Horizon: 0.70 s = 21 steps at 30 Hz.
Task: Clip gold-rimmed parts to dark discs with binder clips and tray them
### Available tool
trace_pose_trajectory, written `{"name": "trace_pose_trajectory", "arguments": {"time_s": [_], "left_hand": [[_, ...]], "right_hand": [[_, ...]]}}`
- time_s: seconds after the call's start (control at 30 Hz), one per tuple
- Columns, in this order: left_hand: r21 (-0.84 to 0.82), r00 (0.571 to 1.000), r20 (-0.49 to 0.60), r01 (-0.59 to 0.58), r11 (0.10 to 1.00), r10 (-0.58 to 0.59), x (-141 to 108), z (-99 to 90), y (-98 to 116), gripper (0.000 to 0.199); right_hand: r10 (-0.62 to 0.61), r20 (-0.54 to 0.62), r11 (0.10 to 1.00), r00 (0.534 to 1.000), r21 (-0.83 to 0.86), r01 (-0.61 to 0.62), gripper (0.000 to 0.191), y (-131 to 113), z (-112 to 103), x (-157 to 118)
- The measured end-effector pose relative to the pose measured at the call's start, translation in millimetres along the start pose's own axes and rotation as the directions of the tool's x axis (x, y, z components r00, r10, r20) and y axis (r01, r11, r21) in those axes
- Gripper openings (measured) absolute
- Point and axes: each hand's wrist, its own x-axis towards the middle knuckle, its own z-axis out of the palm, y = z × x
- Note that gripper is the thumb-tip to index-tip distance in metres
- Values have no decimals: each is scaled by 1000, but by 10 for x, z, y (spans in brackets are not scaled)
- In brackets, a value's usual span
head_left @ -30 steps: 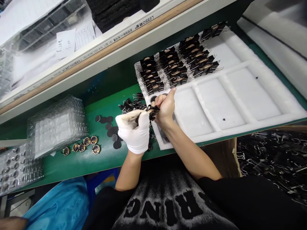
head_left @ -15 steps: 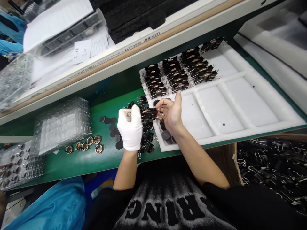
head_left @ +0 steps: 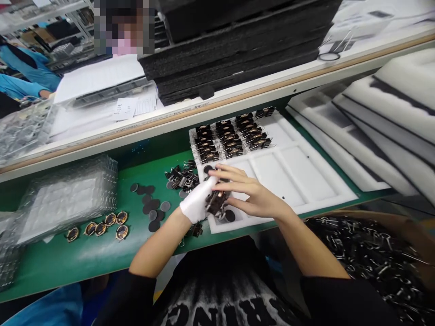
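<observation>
While the dark clipped piece (head_left: 217, 202) is closed in by the gloved left hand (head_left: 199, 199), its outer side is met by the bare right hand (head_left: 253, 190), whose fingers are loosely spread; whether any weight is borne there cannot be told. It is held over the near-left corner of the foam tray (head_left: 312, 176), with similar clipped pieces (head_left: 234, 136) set in rows toward one o'clock, loose binder clips (head_left: 183, 179) at ten and black discs (head_left: 149, 206) at nine on the table (head_left: 50, 262). Judged by its look, it should be found light and stiff, with slick metal and springy clips. It is best gripped by the broad clip bodies, since wire handles could be snagged or swung and the rim scuffed.
</observation>
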Motion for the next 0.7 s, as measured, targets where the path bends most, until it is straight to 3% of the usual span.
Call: {"name": "trace_pose_trajectory", "arguments": {"time_s": [0.07, 0.13, 0.2, 0.27, 0.3, 0.33, 0.4, 0.47, 0.6, 0.7], "left_hand": [[-48, 985, 150, 89, 995, -81, -7, 94, 28, 31], [-61, 953, 269, 163, 985, -141, -16, 135, 61, 29], [-112, 861, 435, 340, 934, -262, -27, 114, 90, 34], [-175, 729, 573, 554, 814, -373, -40, 26, 113, 45], [-202, 683, 609, 624, 755, -402, -50, -42, 120, 48], [-230, 675, 612, 651, 723, -413, -64, -122, 122, 48], [-239, 719, 571, 608, 757, -397, -105, -307, 103, 46], [-206, 752, 529, 564, 800, -394, -161, -501, 37, 49], [-205, 810, 369, 549, 810, -456, -259, -842, -214, 49], [-250, 831, 286, 546, 800, -478, -220, -1031, -391, 46]], "right_hand": [[-61, 8, 998, 998, -10, 61, 32, -28, -62, -12], [-42, -2, 998, 999, 39, 42, 23, -32, -161, -42], [112, -80, 989, 991, 107, -103, 16, 27, -337, -85], [360, -196, 926, 912, 191, -324, 18, 177, -603, -126], [475, -248, 875, 844, 233, -424, 23, 287, -763, -141], [567, -284, 821, 773, 265, -505, 28, 414, -935, -149], [667, -325, 745, 671, 281, -605, 34, 691, -1290, -149], [704, -330, 708, 629, 254, -659, 37, 957, -1626, -129], [708, -353, 684, 612, 127, -718, 37, 1402, -2186, -35], [669, -398, 666, 628, -55, -744, 29, 1702, -2518, 76]]}}
